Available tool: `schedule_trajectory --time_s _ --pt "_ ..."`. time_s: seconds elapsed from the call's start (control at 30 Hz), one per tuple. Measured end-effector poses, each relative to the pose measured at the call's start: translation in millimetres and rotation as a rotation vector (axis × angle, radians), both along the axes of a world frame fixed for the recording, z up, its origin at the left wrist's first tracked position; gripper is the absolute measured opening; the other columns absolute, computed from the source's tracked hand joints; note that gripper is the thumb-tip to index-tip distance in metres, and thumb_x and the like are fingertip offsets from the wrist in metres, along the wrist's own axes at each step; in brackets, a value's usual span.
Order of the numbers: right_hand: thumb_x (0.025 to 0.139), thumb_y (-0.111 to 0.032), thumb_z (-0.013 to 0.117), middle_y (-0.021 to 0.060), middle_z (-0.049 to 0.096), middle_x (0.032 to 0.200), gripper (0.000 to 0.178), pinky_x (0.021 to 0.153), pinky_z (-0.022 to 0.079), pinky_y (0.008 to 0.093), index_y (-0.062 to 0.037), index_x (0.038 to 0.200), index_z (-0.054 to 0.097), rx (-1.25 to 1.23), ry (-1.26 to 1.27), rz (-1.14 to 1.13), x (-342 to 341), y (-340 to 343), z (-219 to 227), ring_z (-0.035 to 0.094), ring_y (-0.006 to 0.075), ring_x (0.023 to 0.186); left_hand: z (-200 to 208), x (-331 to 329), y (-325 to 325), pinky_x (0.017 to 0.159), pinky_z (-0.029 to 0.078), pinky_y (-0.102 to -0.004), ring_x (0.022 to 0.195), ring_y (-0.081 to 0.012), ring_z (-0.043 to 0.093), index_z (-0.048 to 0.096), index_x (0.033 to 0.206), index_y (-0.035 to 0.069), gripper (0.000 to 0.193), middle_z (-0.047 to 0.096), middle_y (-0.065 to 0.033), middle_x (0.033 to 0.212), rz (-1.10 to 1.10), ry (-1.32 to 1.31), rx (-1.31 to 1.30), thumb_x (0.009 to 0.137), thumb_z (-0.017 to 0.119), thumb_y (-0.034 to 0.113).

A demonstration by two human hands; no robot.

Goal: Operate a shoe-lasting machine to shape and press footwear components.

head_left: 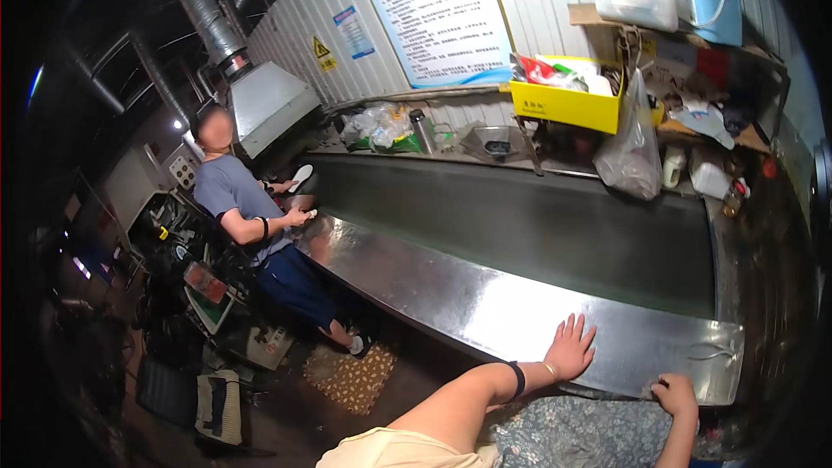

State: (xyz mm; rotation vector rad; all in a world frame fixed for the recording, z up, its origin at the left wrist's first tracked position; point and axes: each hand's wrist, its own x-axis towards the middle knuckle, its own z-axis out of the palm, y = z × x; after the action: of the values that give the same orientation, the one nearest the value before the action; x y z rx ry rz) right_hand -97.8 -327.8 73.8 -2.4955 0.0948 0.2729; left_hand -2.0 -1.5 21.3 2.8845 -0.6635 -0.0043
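My left hand (569,348) lies open on a shiny metal ledge (425,282), palm down with fingers spread. A dark band and a thin bracelet circle that arm. At the ledge's near edge, to the right, my right hand (676,396) is closed with curled fingers; what it grips, if anything, is too small to tell. Close to it on the metal lies a thin, pale, bent strand (712,354). Beyond the ledge runs a dark green conveyor belt (520,225). A flowered cloth (581,433) covers my front between the arms.
At the ledge's far left end stands a co-worker (247,199), a pale oval piece (301,178) at one hand. Behind the belt, a shelf carries a yellow box (568,108), a hanging plastic bag (631,152) and a flask (422,132). A patterned mat (349,379) lies on the floor.
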Motion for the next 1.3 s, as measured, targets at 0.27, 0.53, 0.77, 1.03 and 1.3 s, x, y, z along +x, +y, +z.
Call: schedule_trajectory --time_s 0.27,0.53,0.77,1.03,1.3 --pt "0.078 -0.029 0.076 0.0233 0.07 0.101 0.039 0.085 0.053 0.0441 -0.0018 0.105 0.071 -0.039 -0.033 0.054 -14 3 6 0.067 0.0416 0.098 13 -3 0 0.12 0.019 -0.0589 0.149 -0.0493 0.021 0.037 0.154 0.009 0.06 0.027 -0.0288 0.16 -0.002 0.047 0.053 0.103 0.04 0.04" --pt "0.08 -0.034 0.075 0.0207 0.071 0.111 0.047 0.092 0.053 0.0406 -0.0046 0.116 0.071 -0.105 0.054 0.063 -17 6 14 0.067 0.0388 0.106 15 -5 1 0.12 0.019 -0.0593 0.149 -0.0489 0.021 0.035 0.155 0.01 0.06 0.026 -0.0281 0.16 -0.001 0.064 0.087 0.103 0.04 0.041" --pt "0.08 -0.035 0.075 0.0195 0.071 0.113 0.046 0.093 0.053 0.0408 -0.0054 0.115 0.072 -0.076 0.035 0.024 -17 3 5 0.067 0.0377 0.107 18 -4 2 0.121 0.018 -0.0591 0.15 -0.0485 0.019 0.034 0.155 0.009 0.061 0.024 -0.0281 0.161 -0.002 0.081 0.063 0.103 0.04 0.041" --pt "0.08 -0.036 0.076 0.0198 0.072 0.109 0.046 0.091 0.053 0.0408 -0.0053 0.114 0.072 -0.067 0.014 0.007 -19 10 17 0.068 0.0379 0.104 16 -5 2 0.121 0.018 -0.0592 0.151 -0.0478 0.018 0.034 0.155 0.01 0.06 0.023 -0.0279 0.161 -0.001 0.084 0.056 0.103 0.039 0.04" --pt "0.091 -0.035 0.066 0.0276 0.063 0.124 0.05 0.102 0.046 0.0452 -0.0043 0.131 0.062 -0.063 0.174 0.084 -13 5 18 0.062 0.0419 0.116 20 -4 1 0.12 0.018 -0.0595 0.15 -0.0485 0.019 0.036 0.154 0.008 0.062 0.024 -0.029 0.161 -0.007 0.098 0.064 0.102 0.041 0.041"
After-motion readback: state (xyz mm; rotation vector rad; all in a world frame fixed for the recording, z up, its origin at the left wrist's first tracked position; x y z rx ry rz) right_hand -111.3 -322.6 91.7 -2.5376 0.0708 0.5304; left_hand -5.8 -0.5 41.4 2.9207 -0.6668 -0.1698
